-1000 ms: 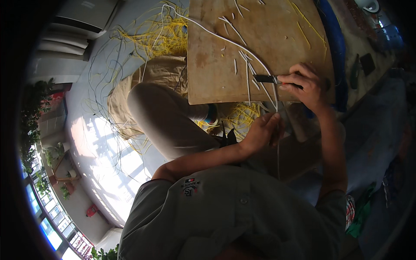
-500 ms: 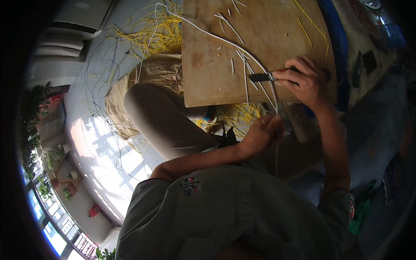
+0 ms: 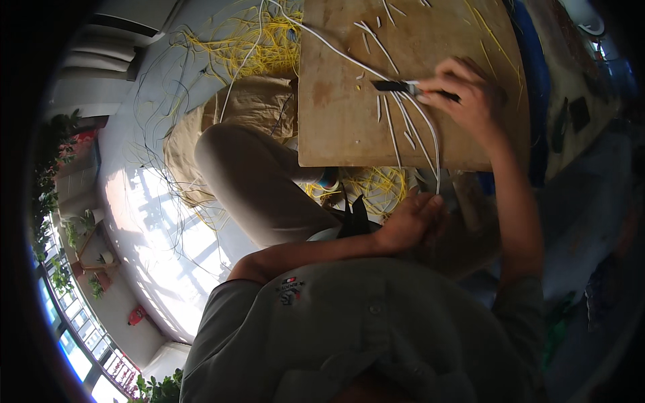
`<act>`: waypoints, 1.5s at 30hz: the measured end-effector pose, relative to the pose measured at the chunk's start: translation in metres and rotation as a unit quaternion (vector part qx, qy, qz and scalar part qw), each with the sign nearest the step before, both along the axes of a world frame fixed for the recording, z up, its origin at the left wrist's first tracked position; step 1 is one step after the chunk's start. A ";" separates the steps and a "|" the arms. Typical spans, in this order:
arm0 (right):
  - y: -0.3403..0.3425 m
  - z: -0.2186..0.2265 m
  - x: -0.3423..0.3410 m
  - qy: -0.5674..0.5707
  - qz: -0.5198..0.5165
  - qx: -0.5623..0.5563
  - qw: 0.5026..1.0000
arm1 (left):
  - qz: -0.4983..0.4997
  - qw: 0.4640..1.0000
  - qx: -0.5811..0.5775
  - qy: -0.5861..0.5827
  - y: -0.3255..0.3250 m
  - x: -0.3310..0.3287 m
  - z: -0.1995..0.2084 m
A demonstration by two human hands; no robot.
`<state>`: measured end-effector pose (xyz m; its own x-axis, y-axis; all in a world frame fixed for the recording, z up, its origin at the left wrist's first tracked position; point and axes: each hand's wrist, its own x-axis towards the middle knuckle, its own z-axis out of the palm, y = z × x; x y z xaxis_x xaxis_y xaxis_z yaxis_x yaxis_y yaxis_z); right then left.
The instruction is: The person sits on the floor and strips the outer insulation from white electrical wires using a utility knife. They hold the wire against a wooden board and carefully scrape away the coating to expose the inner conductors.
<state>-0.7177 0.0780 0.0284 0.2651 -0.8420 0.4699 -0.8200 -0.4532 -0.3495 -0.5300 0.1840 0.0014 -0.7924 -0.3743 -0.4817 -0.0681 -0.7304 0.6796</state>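
My right hand grips a utility knife with a dark blade, held over the wooden board. Its blade lies across a white cable; whether it touches is too small to tell. Closed around the cable's near part, my left hand is just off the board's near edge. From there the cable runs up across the board and over its far left side. Several thin white strips of cable sheath lie beside it on the wood.
Tangled yellow wire lies on the floor left of the board, with more yellow wire below its near edge. A brown cloth is near my bent knee. Blue material lines the board's right side.
My right hand and the knife have moved away from me, farther up the cable. My left hand has come slightly nearer, still closed on the cable. The whole view has shifted a little.
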 end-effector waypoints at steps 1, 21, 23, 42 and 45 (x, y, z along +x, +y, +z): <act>0.017 0.004 -0.003 -0.005 -0.002 0.008 1.000 | 0.001 1.000 0.008 -0.002 0.000 0.001 -0.001; 0.078 0.011 -0.009 0.034 -0.013 0.050 0.998 | 0.030 0.997 -0.056 -0.033 -0.009 -0.001 -0.003; 0.080 0.010 -0.007 0.043 -0.017 0.040 0.998 | 0.022 0.998 -0.057 -0.033 -0.008 -0.001 -0.007; 0.074 0.016 -0.008 0.019 -0.013 0.060 0.998 | 0.021 0.998 -0.034 -0.050 -0.010 -0.001 -0.002; 0.072 0.014 -0.009 0.023 -0.011 0.053 0.998 | 0.017 0.997 -0.047 -0.051 -0.010 -0.002 -0.003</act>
